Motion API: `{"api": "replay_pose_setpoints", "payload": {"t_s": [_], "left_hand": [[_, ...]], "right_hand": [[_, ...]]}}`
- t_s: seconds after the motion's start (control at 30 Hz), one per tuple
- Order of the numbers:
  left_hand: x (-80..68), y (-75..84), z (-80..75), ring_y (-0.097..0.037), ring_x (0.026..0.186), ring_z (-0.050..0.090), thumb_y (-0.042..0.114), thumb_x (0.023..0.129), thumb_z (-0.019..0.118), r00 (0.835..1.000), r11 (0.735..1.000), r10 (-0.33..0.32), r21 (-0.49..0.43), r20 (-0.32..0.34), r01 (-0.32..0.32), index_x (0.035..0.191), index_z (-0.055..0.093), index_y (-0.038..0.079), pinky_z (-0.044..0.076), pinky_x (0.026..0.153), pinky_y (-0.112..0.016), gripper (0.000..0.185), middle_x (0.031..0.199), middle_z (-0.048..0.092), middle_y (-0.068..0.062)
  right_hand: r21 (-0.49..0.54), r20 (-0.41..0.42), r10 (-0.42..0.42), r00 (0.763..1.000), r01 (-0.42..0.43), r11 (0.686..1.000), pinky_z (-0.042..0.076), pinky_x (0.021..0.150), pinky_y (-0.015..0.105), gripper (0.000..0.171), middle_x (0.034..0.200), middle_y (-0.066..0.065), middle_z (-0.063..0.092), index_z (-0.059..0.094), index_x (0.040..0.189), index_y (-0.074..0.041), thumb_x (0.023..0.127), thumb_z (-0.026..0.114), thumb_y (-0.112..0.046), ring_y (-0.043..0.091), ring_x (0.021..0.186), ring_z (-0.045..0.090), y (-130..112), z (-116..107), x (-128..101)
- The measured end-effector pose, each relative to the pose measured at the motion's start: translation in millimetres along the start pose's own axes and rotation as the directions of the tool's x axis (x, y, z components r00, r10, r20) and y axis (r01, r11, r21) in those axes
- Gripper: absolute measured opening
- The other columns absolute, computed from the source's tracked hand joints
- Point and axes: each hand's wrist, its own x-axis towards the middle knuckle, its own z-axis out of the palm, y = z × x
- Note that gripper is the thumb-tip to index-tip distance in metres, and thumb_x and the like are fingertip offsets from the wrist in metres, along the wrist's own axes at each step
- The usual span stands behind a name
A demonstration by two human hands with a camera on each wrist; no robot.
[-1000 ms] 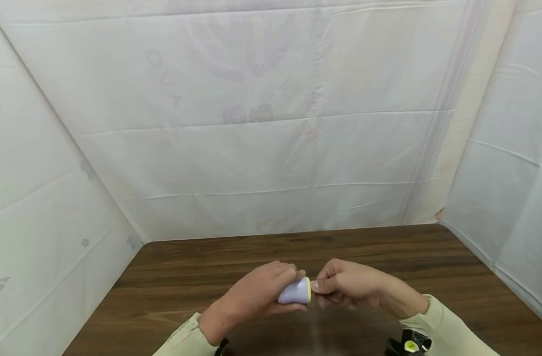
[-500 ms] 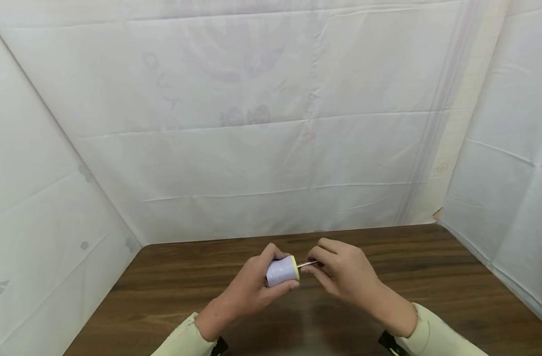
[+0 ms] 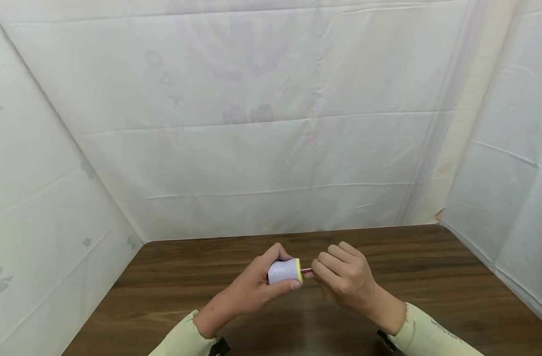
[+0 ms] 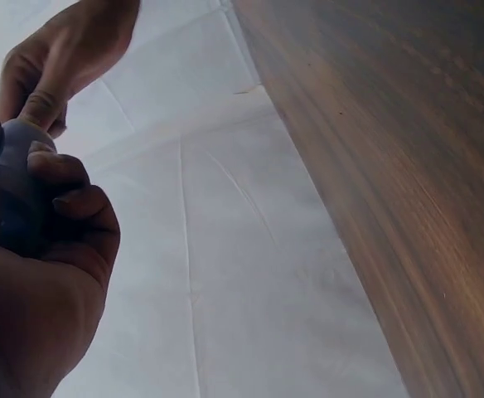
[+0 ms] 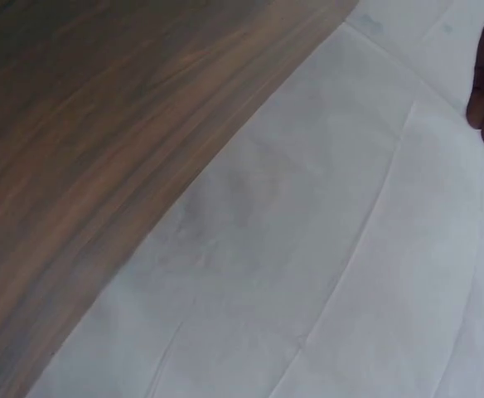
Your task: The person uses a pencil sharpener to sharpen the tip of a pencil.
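Bare table all round – white sheets wall three sides

Head view looks down over the table; both wrist views sit close, sharing tabletop and white sheet

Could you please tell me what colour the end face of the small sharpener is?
Yellow; the sharpener body is pale lilac, best seen in the head view.

The lavender sharpener is being lifted slightly off the table and tilted by the left hand; the thin pink pencil, once hidden, is being pushed in by the right hand.
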Motion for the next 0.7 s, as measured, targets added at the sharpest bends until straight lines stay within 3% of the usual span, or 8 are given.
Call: {"api": "replay_pose_setpoints", "payload": {"t_s": [0.23, 0.3, 0.37, 0.43, 0.47, 0.6, 0.63, 0.7], "left_hand": [[-1.1, -2.7, -2.5, -0.007, 0.078, 0.066, 0.022, 0.101, 0.076, 0.999, 0.995, 0.031, 0.096, 0.008, -0.031, 0.117, 0.050, 0.014, 0.059, 0.060, -0.027, 0.031, 0.114, 0.073, -0.008], [-1.7, -1.9, -3.7, -0.006, 0.080, 0.066, 0.023, 0.101, 0.076, 0.999, 0.986, 0.050, 0.161, 0.013, -0.052, 0.118, 0.049, 0.014, 0.058, 0.062, -0.025, 0.033, 0.120, 0.072, -0.011], [-2.1, -0.9, -4.6, -0.005, 0.082, 0.065, 0.025, 0.100, 0.078, 0.997, 0.964, 0.081, 0.253, 0.017, -0.083, 0.118, 0.050, 0.013, 0.057, 0.065, -0.022, 0.035, 0.125, 0.072, -0.012], [-2.0, 0.4, -4.6, -0.004, 0.083, 0.064, 0.028, 0.098, 0.080, 0.991, 0.919, 0.134, 0.370, 0.031, -0.136, 0.119, 0.051, 0.012, 0.054, 0.068, -0.018, 0.039, 0.123, 0.073, -0.010], [-1.6, 1.1, -4.1, -0.004, 0.083, 0.063, 0.029, 0.096, 0.082, 0.985, 0.886, 0.165, 0.431, 0.047, -0.169, 0.119, 0.052, 0.011, 0.053, 0.069, -0.017, 0.042, 0.122, 0.073, -0.009], [-0.3, 2.3, 0.4, -0.007, 0.087, 0.062, 0.038, 0.092, 0.086, 0.931, 0.664, 0.324, 0.661, 0.167, -0.350, 0.120, 0.057, 0.010, 0.053, 0.076, -0.017, 0.050, 0.112, 0.070, -0.001], [-0.3, 2.3, 1.9, -0.008, 0.087, 0.062, 0.040, 0.091, 0.087, 0.912, 0.601, 0.357, 0.697, 0.201, -0.390, 0.121, 0.058, 0.010, 0.053, 0.078, -0.018, 0.051, 0.110, 0.068, 0.001], [-0.5, 2.0, 4.7, -0.009, 0.090, 0.062, 0.042, 0.090, 0.087, 0.881, 0.509, 0.404, 0.740, 0.247, -0.441, 0.121, 0.059, 0.010, 0.053, 0.080, -0.019, 0.052, 0.108, 0.066, 0.004]], "right_hand": [[0.121, 0.160, 0.170, 0.972, -0.190, 0.974, 0.019, 0.054, 0.017, 0.047, 0.061, -0.008, 0.035, 0.048, 0.068, -0.016, 0.112, 0.054, -0.030, 0.002, 0.057, 0.023, -8.4, -2.3, -4.7], [0.178, 0.267, 0.275, 0.924, -0.327, 0.928, 0.019, 0.054, 0.014, 0.046, 0.059, -0.011, 0.032, 0.046, 0.068, -0.019, 0.111, 0.056, -0.032, -0.003, 0.058, 0.020, -12.6, -6.2, -5.1], [0.234, 0.405, 0.377, 0.833, -0.493, 0.838, 0.018, 0.051, 0.012, 0.047, 0.057, -0.014, 0.029, 0.043, 0.067, -0.021, 0.110, 0.061, -0.030, -0.007, 0.057, 0.018, -15.7, -11.8, -2.9], [0.282, 0.591, 0.443, 0.674, -0.687, 0.670, 0.020, 0.047, 0.012, 0.049, 0.056, -0.016, 0.028, 0.042, 0.065, -0.021, 0.108, 0.065, -0.029, -0.010, 0.053, 0.018, -16.4, -19.4, 1.3], [0.294, 0.690, 0.445, 0.571, -0.783, 0.548, 0.020, 0.045, 0.013, 0.049, 0.055, -0.016, 0.029, 0.043, 0.065, -0.020, 0.108, 0.065, -0.028, -0.009, 0.050, 0.019, -15.3, -23.2, 3.4], [0.156, 0.967, 0.217, 0.135, -0.984, -0.083, 0.019, 0.041, 0.022, 0.052, 0.053, -0.011, 0.030, 0.046, 0.064, -0.009, 0.110, 0.060, -0.029, 0.002, 0.044, 0.020, -3.4, -34.4, 4.9], [0.087, 0.990, 0.129, 0.060, -0.973, -0.212, 0.018, 0.041, 0.024, 0.051, 0.054, -0.010, 0.030, 0.047, 0.065, -0.007, 0.110, 0.059, -0.029, 0.004, 0.043, 0.019, 0.2, -35.7, 3.1], [-0.018, 1.000, -0.020, -0.011, -0.925, -0.379, 0.016, 0.041, 0.026, 0.050, 0.054, -0.008, 0.028, 0.046, 0.066, -0.006, 0.110, 0.058, -0.028, 0.007, 0.043, 0.016, 6.0, -36.5, -2.0]]}}
